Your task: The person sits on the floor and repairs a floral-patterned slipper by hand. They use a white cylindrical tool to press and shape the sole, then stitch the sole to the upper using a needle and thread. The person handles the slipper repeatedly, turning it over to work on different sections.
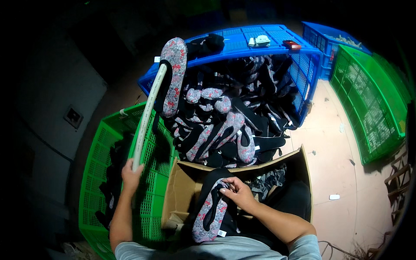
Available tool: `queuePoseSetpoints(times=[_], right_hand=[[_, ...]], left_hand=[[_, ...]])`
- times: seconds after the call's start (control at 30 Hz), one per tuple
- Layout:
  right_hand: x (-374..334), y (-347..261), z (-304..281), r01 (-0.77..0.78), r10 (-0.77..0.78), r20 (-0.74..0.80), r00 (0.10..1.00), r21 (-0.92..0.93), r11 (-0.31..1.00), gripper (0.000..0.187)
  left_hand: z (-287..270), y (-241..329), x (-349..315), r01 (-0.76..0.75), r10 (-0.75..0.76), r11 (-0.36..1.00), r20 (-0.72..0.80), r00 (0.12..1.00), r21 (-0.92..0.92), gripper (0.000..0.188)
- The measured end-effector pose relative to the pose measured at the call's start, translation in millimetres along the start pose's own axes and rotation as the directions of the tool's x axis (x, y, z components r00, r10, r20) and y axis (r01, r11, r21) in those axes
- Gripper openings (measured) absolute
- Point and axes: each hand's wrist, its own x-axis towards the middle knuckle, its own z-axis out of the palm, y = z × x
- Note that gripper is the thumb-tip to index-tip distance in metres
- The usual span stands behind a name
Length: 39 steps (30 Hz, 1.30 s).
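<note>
A: Eyes on the near slipper [200, 223], near centre, just in front of the person's grey shirt [242, 248]: grey floral cloth splashed with red, a long dark opening, a white tag [222, 233] at its near right edge.

B: And the right hand [239, 195] has it! Thumb and fingers are clamped together on the far right edge, so most of the slipper hangs to the left of them and nearer.

A: Over on the left, the left hand [131, 174] is wrapped around a pale rod [149, 104], slanting far and right to a second floral slipper [174, 73].

B: Is the rod's far tip inside that one?

A: Can't tell. The near end hides in the grip, and the near slipper's black cloth melts into the dark clothing.

B: Beyond stands a cardboard box [173, 197], then a heap of slippers [225, 125] spilling from a blue crate [242, 32]. The green crate [151, 186] on the left holds dark stuff, too dim to make out.
</note>
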Motion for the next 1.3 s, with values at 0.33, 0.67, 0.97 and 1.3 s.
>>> queuePoseSetpoints(times=[0.33, 0.67, 0.97, 1.3], right_hand=[[-3, 4, -6, 0.008, -0.009, -0.026, 1.0, -0.014, 1.0, 0.038], [-3, 6, -5, 0.013, -0.014, -0.028, 1.0, -0.015, 1.0, 0.038], [-4, 0, -6, 0.016, -0.016, -0.03, 0.999, 0.002, 1.0, 0.038], [-6, -2, -9, 0.012, -0.018, -0.072, 0.997, -0.092, 0.996, 0.038]], left_hand=[[36, -2, -59, 0.051, -0.06, 0.993, 0.087, 0.994, 0.108, 0.026], [53, 6, -97, 0.216, -0.209, 0.976, 0.248, 0.946, 0.001, 0.03], [77, 42, -126, 0.571, -0.334, 0.758, 0.566, 0.754, -0.315, 0.018], [110, 25, -188, 0.616, -0.481, 0.784, 0.546, 0.686, -0.083, 0.019]])
